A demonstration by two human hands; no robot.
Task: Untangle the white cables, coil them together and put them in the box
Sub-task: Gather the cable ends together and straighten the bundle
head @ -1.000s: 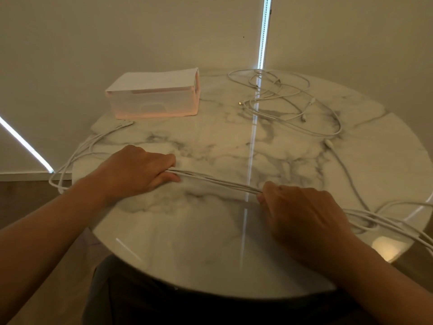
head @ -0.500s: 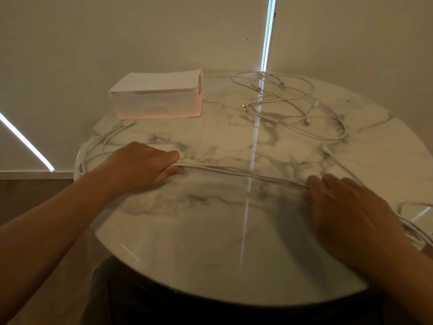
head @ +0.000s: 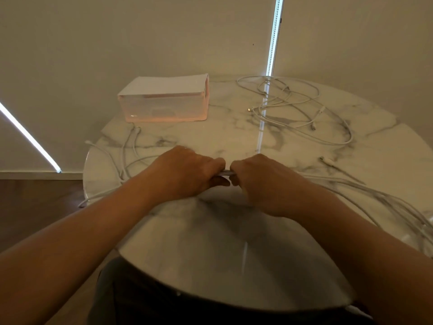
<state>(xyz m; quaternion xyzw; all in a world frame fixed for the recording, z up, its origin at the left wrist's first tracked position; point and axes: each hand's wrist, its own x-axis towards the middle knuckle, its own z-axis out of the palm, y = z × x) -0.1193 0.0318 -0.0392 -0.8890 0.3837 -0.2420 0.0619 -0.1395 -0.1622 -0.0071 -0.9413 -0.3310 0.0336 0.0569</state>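
A bundle of white cables is gripped by the left hand and the right hand, both curled round it with knuckles nearly touching. The strands are trailed to the right of the right hand across the marble table, and loose ends are spread to the left of the left hand. The box is set beyond the left hand, well apart, and a loose tangle of cable is seen beyond the right hand.

A round marble table — a box sits far left, a cable tangle far right, white cables near left and right.
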